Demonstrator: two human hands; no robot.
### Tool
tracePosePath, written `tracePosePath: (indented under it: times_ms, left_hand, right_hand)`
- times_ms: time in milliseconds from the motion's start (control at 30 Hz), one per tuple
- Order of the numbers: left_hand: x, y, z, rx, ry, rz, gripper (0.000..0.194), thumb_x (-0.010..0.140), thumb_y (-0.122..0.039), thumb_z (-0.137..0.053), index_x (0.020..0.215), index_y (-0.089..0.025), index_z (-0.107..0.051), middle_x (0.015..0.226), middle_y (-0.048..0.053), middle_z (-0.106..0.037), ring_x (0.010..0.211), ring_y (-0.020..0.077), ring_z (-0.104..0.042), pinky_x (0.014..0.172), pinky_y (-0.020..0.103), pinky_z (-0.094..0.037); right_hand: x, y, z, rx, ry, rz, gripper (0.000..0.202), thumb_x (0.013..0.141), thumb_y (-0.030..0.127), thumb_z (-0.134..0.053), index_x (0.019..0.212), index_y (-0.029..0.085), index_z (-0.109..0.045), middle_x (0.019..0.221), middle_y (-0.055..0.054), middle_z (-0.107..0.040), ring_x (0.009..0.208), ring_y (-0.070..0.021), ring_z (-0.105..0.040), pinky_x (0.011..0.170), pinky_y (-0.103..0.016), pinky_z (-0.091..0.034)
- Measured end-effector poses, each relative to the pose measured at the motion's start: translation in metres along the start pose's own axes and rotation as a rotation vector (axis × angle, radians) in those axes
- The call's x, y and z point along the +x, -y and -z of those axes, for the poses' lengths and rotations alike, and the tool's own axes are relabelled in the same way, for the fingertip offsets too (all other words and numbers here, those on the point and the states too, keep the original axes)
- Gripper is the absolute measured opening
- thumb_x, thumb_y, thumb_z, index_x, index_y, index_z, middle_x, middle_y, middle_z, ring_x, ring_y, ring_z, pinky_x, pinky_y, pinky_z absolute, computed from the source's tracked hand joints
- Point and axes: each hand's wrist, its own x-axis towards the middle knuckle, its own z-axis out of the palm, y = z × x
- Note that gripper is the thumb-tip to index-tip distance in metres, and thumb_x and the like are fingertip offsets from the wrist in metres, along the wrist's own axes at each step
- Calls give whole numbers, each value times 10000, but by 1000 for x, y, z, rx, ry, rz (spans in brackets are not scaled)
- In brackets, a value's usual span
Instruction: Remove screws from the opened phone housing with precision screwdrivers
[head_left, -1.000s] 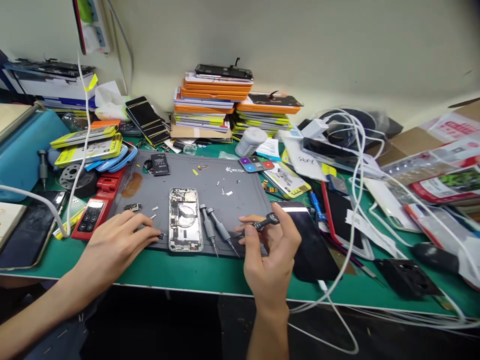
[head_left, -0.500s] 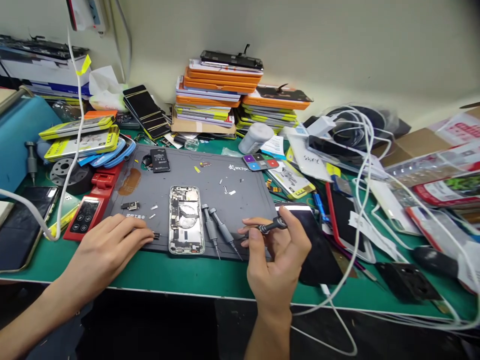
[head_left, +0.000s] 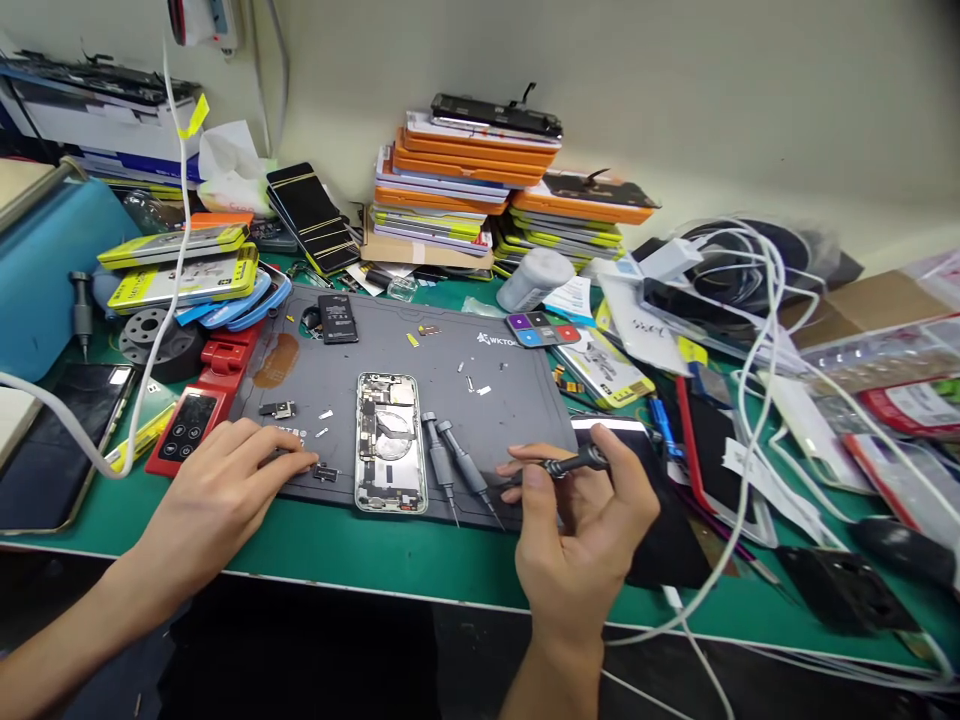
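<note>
An opened phone (head_left: 391,445), its internal parts showing, lies face up on a grey work mat (head_left: 495,400). Left of it, my left hand (head_left: 225,475) rests on the mat, fingers loosely extended and nothing seen in them. Just past its fingertips lies a small dark phone part (head_left: 325,472); whether they touch, I cannot tell. My right hand (head_left: 581,525) holds a dark screwdriver (head_left: 574,462) almost level above the mat's right side. Two grey screwdrivers (head_left: 441,465) lie between the phone and this hand. Another small module (head_left: 278,410) and tiny metal pieces (head_left: 325,414) lie nearby.
A black battery (head_left: 337,318) lies at the mat's back left. A red device with buttons (head_left: 186,425) stands left. Boxes (head_left: 465,165) are stacked at the back. A dark phone (head_left: 660,510) and white cables (head_left: 757,400) occupy the right side.
The whole view has shifted, moving the scene rightward in the picture. My left fingertips have drawn back from the small dark part, which shows more fully. My right hand still holds the screwdriver.
</note>
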Motion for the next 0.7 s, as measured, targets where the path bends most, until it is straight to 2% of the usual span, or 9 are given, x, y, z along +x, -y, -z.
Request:
tracePosePath:
  times_ms: [233, 533, 700]
  left_hand:
    - [-5, -1, 5, -106, 11, 55, 416, 1062, 38, -450, 1295, -176, -719, 1226, 83, -745, 1077, 204, -659, 1002, 366, -524]
    - [-2, -5, 5, -128, -64, 146, 217, 1108, -144, -585, 1256, -199, -735, 1189, 68, -756, 1030, 206, -672, 975, 377, -543]
    - [2, -3, 1, -67, -52, 61, 175, 1110, -161, -585, 1199, -151, -736, 1119, 88, -761, 1005, 226, -675, 934, 385, -525]
  right_hand:
    - [1, 2, -1, 8, -16, -11, 578, 1041, 207, -683, 1568, 329, -477, 1052, -51, -756, 783, -171, -748, 608, -296, -648]
    - [1, 3, -2, 14, -22, -10, 569, 1037, 198, -691, 1554, 309, -481, 1039, -47, -757, 769, -174, -748, 603, -294, -629]
    - [1, 1, -1, 19, -19, -16, 585, 1031, 182, -699, 1559, 310, -481, 1048, -48, -758, 789, -179, -762, 604, -292, -625]
